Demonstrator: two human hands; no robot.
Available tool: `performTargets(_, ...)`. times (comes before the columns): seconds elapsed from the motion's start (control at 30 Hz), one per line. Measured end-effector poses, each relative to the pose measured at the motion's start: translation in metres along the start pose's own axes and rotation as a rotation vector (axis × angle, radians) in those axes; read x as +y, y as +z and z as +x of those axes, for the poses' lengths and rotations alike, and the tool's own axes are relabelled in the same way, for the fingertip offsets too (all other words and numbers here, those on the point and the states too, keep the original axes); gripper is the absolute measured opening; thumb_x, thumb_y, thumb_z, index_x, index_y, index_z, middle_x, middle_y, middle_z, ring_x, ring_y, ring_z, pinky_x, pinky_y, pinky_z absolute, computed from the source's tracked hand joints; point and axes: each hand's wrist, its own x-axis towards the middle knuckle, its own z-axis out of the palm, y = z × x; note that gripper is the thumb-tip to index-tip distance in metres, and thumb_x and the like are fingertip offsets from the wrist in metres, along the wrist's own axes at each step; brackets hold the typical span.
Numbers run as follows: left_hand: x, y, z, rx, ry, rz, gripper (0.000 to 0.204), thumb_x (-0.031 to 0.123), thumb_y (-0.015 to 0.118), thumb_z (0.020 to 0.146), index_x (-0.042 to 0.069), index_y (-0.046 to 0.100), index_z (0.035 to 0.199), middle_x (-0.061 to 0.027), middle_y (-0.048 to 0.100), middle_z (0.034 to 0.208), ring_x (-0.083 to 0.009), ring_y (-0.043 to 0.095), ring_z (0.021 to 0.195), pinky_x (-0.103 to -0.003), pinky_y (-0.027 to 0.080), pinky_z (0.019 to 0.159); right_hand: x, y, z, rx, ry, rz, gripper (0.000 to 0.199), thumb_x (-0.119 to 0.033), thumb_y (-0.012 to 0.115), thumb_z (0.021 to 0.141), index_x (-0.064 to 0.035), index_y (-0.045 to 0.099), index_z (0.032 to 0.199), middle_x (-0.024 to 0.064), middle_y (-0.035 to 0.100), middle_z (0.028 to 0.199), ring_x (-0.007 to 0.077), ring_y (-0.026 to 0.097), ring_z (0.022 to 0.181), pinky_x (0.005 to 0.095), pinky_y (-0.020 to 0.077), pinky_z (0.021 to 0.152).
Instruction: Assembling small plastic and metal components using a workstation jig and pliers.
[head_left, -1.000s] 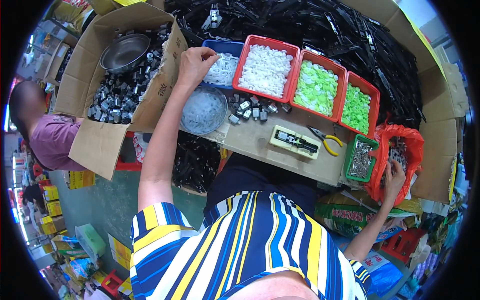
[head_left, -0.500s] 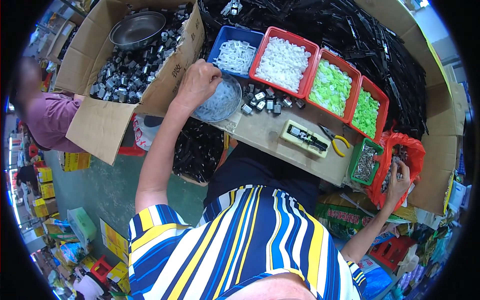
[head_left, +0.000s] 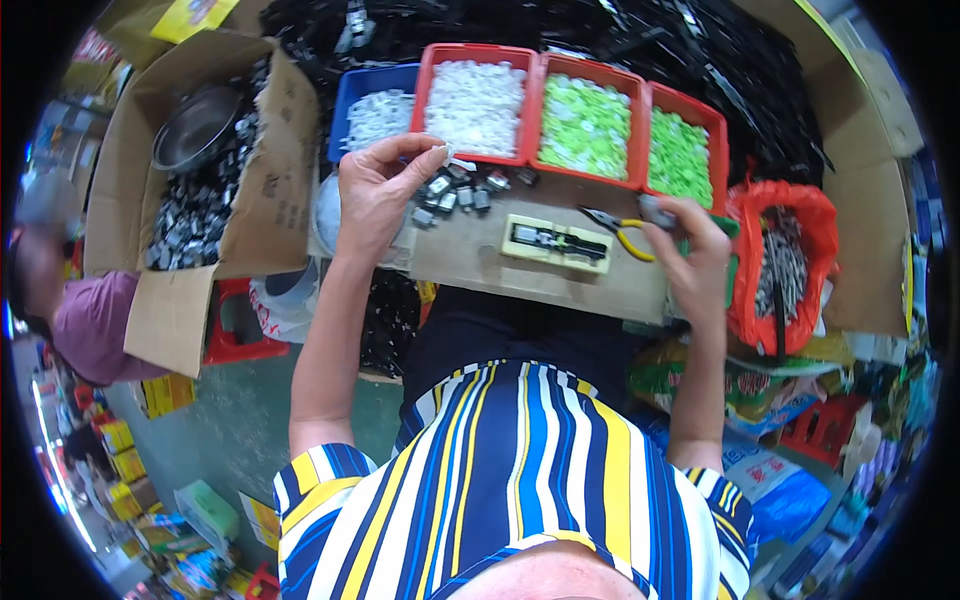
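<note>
My left hand (head_left: 378, 198) is closed in a pinch, with a small white plastic piece (head_left: 460, 163) between thumb and fingertips. It is raised over the loose metal-and-black blocks (head_left: 462, 193). My right hand (head_left: 692, 255) grips a small grey metal piece (head_left: 655, 211), blurred, just right of the yellow-handled pliers (head_left: 636, 241). Between the hands, a cream holding block (head_left: 550, 262) lies on the board, with a black and silver assembly (head_left: 555, 240) set in it. Behind my right hand, the green tray (head_left: 732, 284) is mostly hidden.
Bins of small parts line the back: a blue bin (head_left: 340, 118), then red bins of white (head_left: 532, 100) and green pieces. A red bag (head_left: 828, 235) of metal parts stands right. The large carton (head_left: 285, 170) and a round bowl (head_left: 326, 215) are left; a person (head_left: 95, 320) sits beyond.
My left hand has left the bowl and come right with the white piece. My right hand has come out of the red bag, moving left toward the pliers with the grey piece. The view has shifted.
</note>
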Motion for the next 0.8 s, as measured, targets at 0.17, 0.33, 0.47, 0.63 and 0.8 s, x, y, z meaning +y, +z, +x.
performTargets(0.17,-0.006,0.039,-0.013,-0.022,-0.046,-0.142,0.014,0.006,0.076,0.086,0.0,0.075,0.099,-0.0019,0.072,0.089,-0.0049,0.062,0.077,-0.019,0.049,0.07,-0.01,0.031,0.016,-0.181,-0.055,0.139,0.019,-0.007,0.072,0.085,0.0024,0.066,0.101,0.0073,0.062,0.083,0.0125,0.056,0.068,0.0277,0.0449,0.062)
performTargets(0.33,-0.012,0.054,-0.02,-0.066,-0.058,-0.225,0.014,0.006,0.076,0.086,0.0,0.075,0.099,-0.0015,0.072,0.089,-0.0044,0.061,0.077,-0.019,0.049,0.07,-0.008,0.042,0.017,-0.243,-0.022,0.157,0.018,-0.007,0.072,0.086,0.0028,0.068,0.1,0.0068,0.06,0.08,0.0123,0.055,0.068,0.0276,0.0429,0.059)
performTargets(0.47,-0.02,0.056,-0.023,-0.079,-0.064,-0.196,0.013,0.005,0.076,0.085,0.0,0.075,0.098,-0.0014,0.072,0.088,-0.0032,0.061,0.075,-0.019,0.049,0.068,-0.008,0.046,0.018,-0.261,-0.062,0.107,0.019,-0.01,0.073,0.085,0.0023,0.068,0.098,0.0105,0.063,0.081,0.0192,0.058,0.067,0.0318,0.0442,0.06)
performTargets(0.63,-0.024,0.054,-0.026,-0.145,-0.139,-0.137,0.014,0.005,0.075,0.086,0.002,0.075,0.1,-0.0022,0.072,0.091,-0.0054,0.062,0.08,-0.02,0.049,0.072,-0.01,0.052,0.018,-0.285,-0.004,0.141,0.019,-0.009,0.073,0.084,0.0026,0.069,0.098,0.0104,0.062,0.08,0.0181,0.057,0.065,0.032,0.0435,0.059)
performTargets(0.8,-0.028,0.054,-0.027,-0.167,-0.127,-0.033,0.015,0.005,0.075,0.086,0.002,0.075,0.1,-0.0019,0.072,0.091,-0.0046,0.061,0.079,-0.019,0.048,0.071,-0.004,0.054,0.014,-0.278,-0.019,0.132,0.018,-0.005,0.073,0.084,0.0018,0.069,0.1,0.0041,0.058,0.078,0.0094,0.054,0.067,0.0257,0.0402,0.057)
